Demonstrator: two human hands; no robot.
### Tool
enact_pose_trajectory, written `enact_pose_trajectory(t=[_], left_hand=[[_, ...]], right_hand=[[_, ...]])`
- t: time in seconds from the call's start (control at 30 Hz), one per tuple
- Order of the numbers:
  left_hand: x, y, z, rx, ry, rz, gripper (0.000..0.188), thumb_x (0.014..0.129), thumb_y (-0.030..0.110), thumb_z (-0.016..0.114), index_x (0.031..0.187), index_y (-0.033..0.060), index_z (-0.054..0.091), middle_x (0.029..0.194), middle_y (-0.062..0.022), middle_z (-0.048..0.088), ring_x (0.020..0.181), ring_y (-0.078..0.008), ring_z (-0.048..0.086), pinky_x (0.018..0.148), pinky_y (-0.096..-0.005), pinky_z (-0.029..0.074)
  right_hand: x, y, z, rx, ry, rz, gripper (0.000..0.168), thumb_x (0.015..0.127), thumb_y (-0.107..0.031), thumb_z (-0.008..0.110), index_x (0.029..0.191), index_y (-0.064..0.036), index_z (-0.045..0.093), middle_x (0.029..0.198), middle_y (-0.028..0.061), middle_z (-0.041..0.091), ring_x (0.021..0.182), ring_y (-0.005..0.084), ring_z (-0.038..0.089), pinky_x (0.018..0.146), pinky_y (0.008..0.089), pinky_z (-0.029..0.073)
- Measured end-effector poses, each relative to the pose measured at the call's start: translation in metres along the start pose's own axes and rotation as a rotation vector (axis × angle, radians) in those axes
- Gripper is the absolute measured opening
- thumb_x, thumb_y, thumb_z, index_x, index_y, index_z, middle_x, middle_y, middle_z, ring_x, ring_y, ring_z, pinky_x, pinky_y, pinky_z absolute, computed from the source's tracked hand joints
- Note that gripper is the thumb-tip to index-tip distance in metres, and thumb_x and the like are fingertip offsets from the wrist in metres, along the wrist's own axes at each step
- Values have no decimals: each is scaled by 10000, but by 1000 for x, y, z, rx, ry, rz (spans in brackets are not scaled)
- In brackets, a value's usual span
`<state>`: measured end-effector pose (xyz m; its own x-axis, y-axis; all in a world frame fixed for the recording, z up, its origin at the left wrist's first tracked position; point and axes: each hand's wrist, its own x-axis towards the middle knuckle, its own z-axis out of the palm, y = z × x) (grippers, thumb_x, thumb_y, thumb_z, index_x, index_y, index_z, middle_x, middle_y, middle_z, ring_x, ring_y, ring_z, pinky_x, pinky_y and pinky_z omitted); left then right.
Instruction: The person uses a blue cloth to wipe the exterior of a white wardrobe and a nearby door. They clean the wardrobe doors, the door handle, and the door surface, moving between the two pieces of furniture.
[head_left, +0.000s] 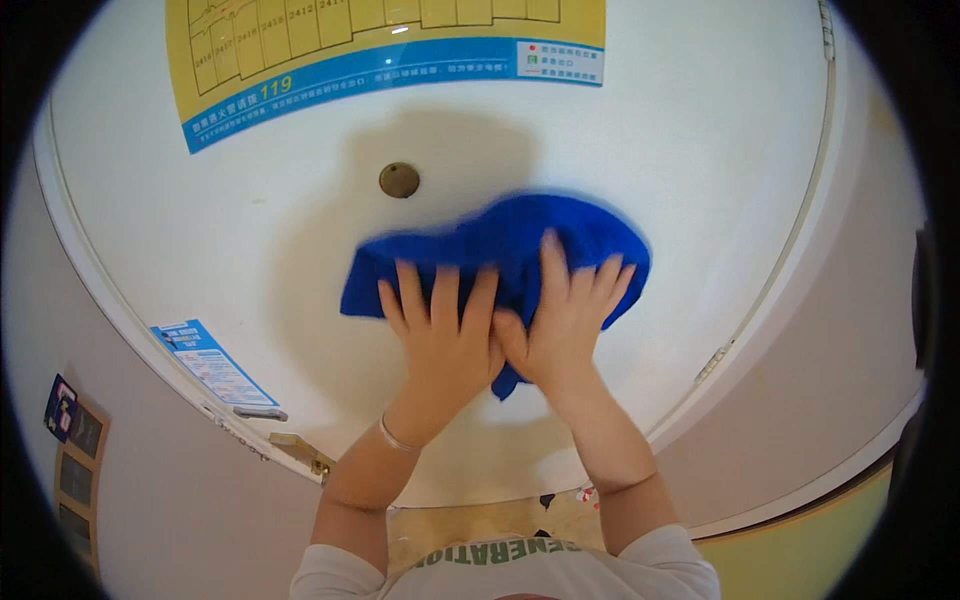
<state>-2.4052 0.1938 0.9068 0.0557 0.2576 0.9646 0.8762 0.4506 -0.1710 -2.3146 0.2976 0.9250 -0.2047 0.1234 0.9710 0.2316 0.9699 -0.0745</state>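
Observation:
A blue cloth (525, 225) lies spread and partly folded against a white door (675, 150). My left hand (446, 330) presses flat on the cloth's left part with its fingers apart. Beside it, my right hand (566, 322) rests on the right part, its fingers spread too; the thumbs are close together. A corner of the cloth hangs below, between the wrists. Above the cloth is a round brass-coloured door fitting (399, 180). The fingertips are slightly blurred.
A yellow and blue printed sign (390, 67) is fixed above. At lower left are a small notice (217, 364), a door chain (240, 439) and a door handle (300, 450). A hinge (712, 360) lines the right edge; a wall frame (79, 480) hangs far left.

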Motion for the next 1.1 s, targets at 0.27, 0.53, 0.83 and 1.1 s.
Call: enact_pose_trajectory(t=[0.27,0.53,0.83,1.1], left_hand=[[-55,27,10,-188,-15,-109,457,810,267,583,1204,35,594,1338,-284,413,1242,-494,339,1082,-688,96],[95,75,24,84,-13,-21,650,897,462,532,1418,78,466,1499,-328,286,1388,-554,208,1039,-713,195],[42,132,48,-3,-255,113,531,875,409,587,1353,182,557,1428,-334,378,1290,-584,317,957,-739,253],[68,172,72,-16,-167,108,565,891,448,570,1404,215,523,1489,-311,314,1324,-561,296,938,-743,301]], right_hand=[[-86,43,16,116,121,-61,606,735,-514,683,1212,-144,622,1093,196,437,1070,457,377,984,706,202],[64,102,-45,-109,319,-21,611,748,-435,699,1292,-182,585,1280,219,430,1187,421,371,1046,588,233],[-44,153,-51,-177,90,252,707,770,-429,671,1372,-102,494,1327,312,401,1247,559,283,1040,698,161],[4,203,-80,-116,165,179,653,806,-384,660,1377,-120,484,1328,308,416,1261,551,305,1062,669,163]])
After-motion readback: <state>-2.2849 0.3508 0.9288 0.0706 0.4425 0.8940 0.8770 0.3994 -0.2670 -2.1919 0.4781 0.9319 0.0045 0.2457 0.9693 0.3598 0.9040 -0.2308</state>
